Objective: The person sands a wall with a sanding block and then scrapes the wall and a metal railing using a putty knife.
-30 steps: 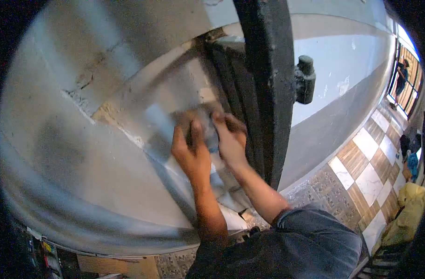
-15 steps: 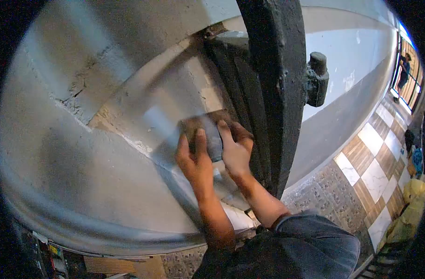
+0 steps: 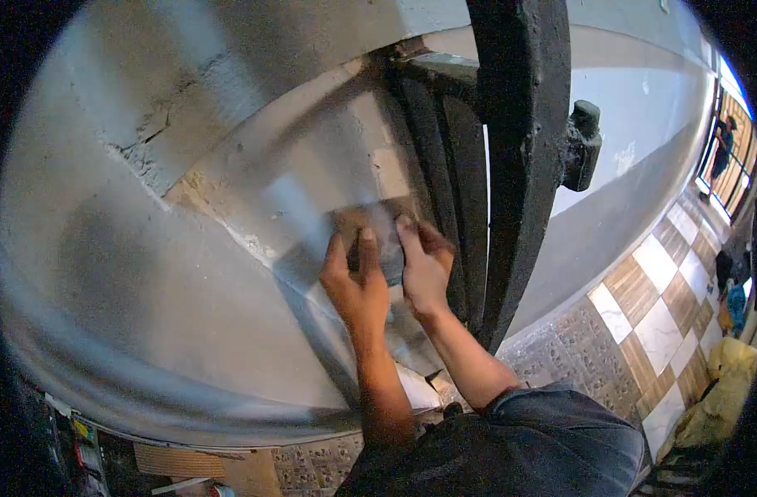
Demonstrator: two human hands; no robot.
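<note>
My left hand point(image 3: 354, 282) and my right hand point(image 3: 426, 273) hold a dark, flat sheet, like sandpaper point(image 3: 387, 247), between them. Both thumbs lie on its near face, while the other fingers curl round its side edges and are partly hidden. The sheet is against or very close to the painted wall point(image 3: 312, 157); exact contact cannot be made out. Just right of my right hand stands a dark metal frame point(image 3: 523, 166), perhaps a gate or door. Rough, chipped plaster point(image 3: 250, 244) runs along the wall's edge to the left of my hands.
A knob-like fitting point(image 3: 584, 145) juts from the dark frame. Patterned floor tiles point(image 3: 656, 265) stretch away on the right, with yellowish cloth or plastic point(image 3: 718, 389) at the side. Another person point(image 3: 720, 153) stands far off by a railing. Assorted items point(image 3: 84, 439) lie at lower left.
The view has shifted a little, so the dark frame appears farther right. My hands keep their grip on the sheet and sit slightly lower against the wall.
</note>
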